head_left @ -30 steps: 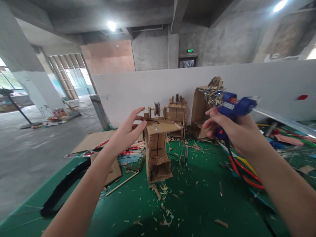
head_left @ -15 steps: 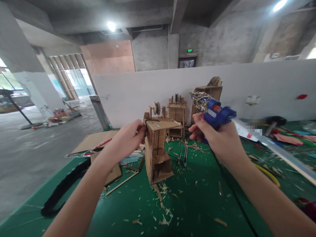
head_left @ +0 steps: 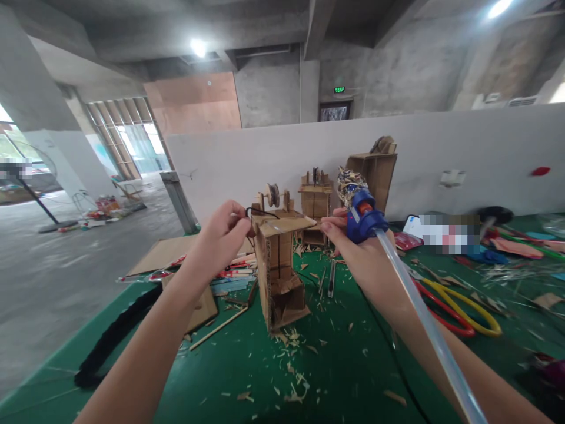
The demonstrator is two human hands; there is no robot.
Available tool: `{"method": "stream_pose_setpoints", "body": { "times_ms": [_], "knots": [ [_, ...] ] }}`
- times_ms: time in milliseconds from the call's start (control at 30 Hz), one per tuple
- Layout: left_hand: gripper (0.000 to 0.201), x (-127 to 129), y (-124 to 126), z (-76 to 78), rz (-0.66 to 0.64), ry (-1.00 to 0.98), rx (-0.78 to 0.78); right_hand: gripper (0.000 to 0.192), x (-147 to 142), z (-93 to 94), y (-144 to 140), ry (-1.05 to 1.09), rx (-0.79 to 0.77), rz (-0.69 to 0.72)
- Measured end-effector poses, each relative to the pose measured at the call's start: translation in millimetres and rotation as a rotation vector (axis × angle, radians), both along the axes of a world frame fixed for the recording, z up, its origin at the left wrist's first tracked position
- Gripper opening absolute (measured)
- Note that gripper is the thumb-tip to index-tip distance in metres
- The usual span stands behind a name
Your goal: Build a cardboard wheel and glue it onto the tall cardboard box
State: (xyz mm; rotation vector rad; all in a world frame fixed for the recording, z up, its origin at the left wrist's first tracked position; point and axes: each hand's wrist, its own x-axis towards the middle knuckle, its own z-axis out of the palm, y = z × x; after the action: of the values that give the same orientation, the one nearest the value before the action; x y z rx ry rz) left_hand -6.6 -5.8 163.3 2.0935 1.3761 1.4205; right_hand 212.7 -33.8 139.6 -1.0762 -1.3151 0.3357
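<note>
- The left hand (head_left: 223, 235), at centre left of the frame, is closed with thumb and fingertips pinched on a thin black wire (head_left: 260, 212) that loops at the top left edge of the cardboard model (head_left: 278, 265).
- The right hand (head_left: 362, 253), just right of centre, is clenched round a blue glue gun (head_left: 364, 219); its crusted nozzle points up and away, and a clear glue stick (head_left: 424, 321) trails from its back toward the lower right corner.
- The cardboard model stands upright on the green desk (head_left: 353, 365), between the two hands, with a small spool on an axle (head_left: 273, 194) on top.
- Judged by its look, the model is light, stiff along its walls but easily crushed or tipped; the corner posts or the flat top seem the safest hold. The wire looks thin and springy, likely to slip unless pinched firmly.
- The model's lower compartment is open at the front, and holds folded cardboard scraps.
- Two more cardboard models (head_left: 315, 206) stand behind it, against the white partition (head_left: 441, 153).
- Cardboard shavings litter the desk in front; yellow and red-handled scissors (head_left: 459, 306) lie at right, apart from the hands.
- Flat cardboard sheets (head_left: 168, 250) and a black cord (head_left: 110, 338) sit at lower left.
</note>
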Motion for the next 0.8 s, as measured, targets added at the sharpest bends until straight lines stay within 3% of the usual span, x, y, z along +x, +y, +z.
{"method": "stream_pose_setpoints", "body": {
  "times_ms": [167, 400, 600, 700, 800],
  "knots": [
    [0.008, 2, -13, 11.8, -0.103, -0.152, 0.01, 0.018, -3, -3.7, 5, 0.043, 0.018, 0.073],
    [0.003, -3, -15, 34.7, -0.054, 0.181, 0.288, 0.022, -7, -24.0, 23, 0.088, 0.082, 0.239],
    [0.008, -3, -9, 77.6, 0.053, 0.48, 0.569, 0.022, -11, -24.7, 20, 0.152, 0.067, 0.281],
    [0.01, 2, -4, 97.1, 0.093, 0.57, 0.608, 0.024, -14, -21.4, 15, 0.147, 0.05, 0.285],
    [0.014, 8, 7, 107.9, 0.045, 0.55, 0.573, 0.023, -18, -15.4, 9, 0.129, 0.034, 0.232]
  ]
}}
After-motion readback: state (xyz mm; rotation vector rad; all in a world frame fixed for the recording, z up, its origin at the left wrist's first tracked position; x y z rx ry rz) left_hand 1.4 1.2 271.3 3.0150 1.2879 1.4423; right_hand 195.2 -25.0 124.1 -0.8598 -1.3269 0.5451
